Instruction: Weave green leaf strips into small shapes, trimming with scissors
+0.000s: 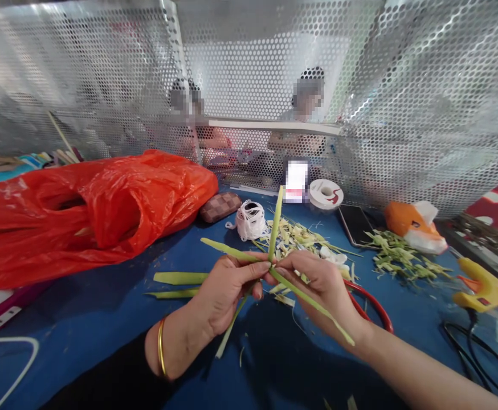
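Observation:
Between my two hands, long green leaf strips (276,223) cross at one point, their ends spreading up, left, lower left and lower right. My left hand (227,287), with a gold bangle (160,348) at the wrist, pinches the crossing with thumb and finger. My right hand (317,279) is closed on the strips from the other side, its fingertips touching the same spot. Two flat leaf pieces (180,278) lie on the blue table just left of my left hand. Under my right wrist shows the red handle (372,304) of a tool, mostly hidden.
A red plastic bag (167,188) fills the left. Behind my hands are white string (250,221), leaf scraps (300,236), a ribbon spool (325,195) and a phone (355,224). A yellow glue gun (484,287) with black cord lies right. Two people sit beyond the perforated metal screen (249,68).

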The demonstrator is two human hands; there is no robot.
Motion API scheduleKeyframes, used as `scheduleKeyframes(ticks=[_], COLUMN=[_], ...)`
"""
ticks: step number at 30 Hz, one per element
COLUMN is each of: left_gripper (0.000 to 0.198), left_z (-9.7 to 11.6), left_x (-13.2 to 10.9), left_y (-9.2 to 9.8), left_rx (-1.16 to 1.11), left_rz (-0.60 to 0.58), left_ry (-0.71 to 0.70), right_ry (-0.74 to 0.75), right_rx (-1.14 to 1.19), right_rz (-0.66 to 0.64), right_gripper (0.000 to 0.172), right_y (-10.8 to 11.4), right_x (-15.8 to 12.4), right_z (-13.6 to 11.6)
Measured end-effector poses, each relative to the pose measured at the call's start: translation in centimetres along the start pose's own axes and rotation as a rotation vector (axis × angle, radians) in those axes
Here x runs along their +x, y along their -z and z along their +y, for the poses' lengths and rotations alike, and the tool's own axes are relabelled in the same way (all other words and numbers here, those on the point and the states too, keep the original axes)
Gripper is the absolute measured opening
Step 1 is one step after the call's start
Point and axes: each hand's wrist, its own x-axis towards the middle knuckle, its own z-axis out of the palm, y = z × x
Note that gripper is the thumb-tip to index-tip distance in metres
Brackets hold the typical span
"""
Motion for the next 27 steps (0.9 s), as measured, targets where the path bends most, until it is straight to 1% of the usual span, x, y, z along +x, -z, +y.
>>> scheduleKeyframes(ticks=[3, 6, 8, 10, 12, 14, 15, 16, 18, 20, 21, 22, 24, 27], left_gripper=[0.012, 0.014, 0.016, 0.02, 0.023, 0.026, 0.028, 0.028, 0.025, 0.025, 0.025, 0.024, 0.02, 0.015], left_z=[-0.1, -0.1, 0.1, 0.3, 0.4, 0.5, 0.6, 0.6, 0.5, 0.4, 0.2, 0.1, -0.2, -0.5], left_x=[0.0, 0.0, 0.1, 0.1, 0.1, 0.1, 0.1, 0.2, 0.2, 0.4, 0.4, 0.5, 0.5, 0.4], left_y=[0.0, 0.3, 0.5, 0.7, 0.8, 0.7, 0.7, 0.6, 0.4, 0.2, 0.1, 0.1, 0.0, -0.2], left_rx=[-0.017, -0.034, -0.039, -0.047, -0.042, -0.006, 0.017, 0.042, 0.093, 0.13, 0.139, 0.142, 0.13, 0.075], left_rz=[0.012, -0.063, -0.103, -0.103, -0.082, -0.06, -0.052, -0.037, 0.016, 0.087, 0.118, 0.141, 0.17, 0.193], left_ry=[0.001, 0.039, 0.07, 0.076, 0.062, 0.035, 0.019, 0.002, -0.023, -0.045, -0.06, -0.078, -0.101, -0.097], right_ry=[-0.022, -0.028, -0.062, -0.137, -0.222, -0.323, -0.381, -0.437, -0.489, -0.447, -0.41, -0.376, -0.308, -0.123], right_rx=[-0.035, -0.032, -0.005, 0.038, 0.107, 0.223, 0.298, 0.376, 0.47, 0.42, 0.351, 0.271, 0.12, -0.097], right_rz=[0.011, 0.02, 0.015, 0.003, 0.025, 0.087, 0.096, 0.065, -0.117, -0.293, -0.325, -0.316, -0.238, -0.149], right_gripper=[0.028, 0.027, 0.025, 0.021, 0.02, 0.026, 0.03, 0.035, 0.042, 0.039, 0.036, 0.034, 0.032, 0.034], right_y=[0.0, -0.1, -0.2, -0.1, 0.3, 1.0, 1.4, 1.8, 2.3, 2.3, 2.1, 1.9, 1.3, 0.5], right_x=[0.0, 0.2, 0.4, 0.7, 1.1, 1.5, 1.6, 1.7, 1.8, 1.6, 1.5, 1.3, 0.9, 0.1], right_z=[0.1, 0.5, 1.0, 1.5, 1.9, 2.2, 2.2, 2.2, 2.0, 1.5, 1.3, 1.1, 0.6, -0.3])
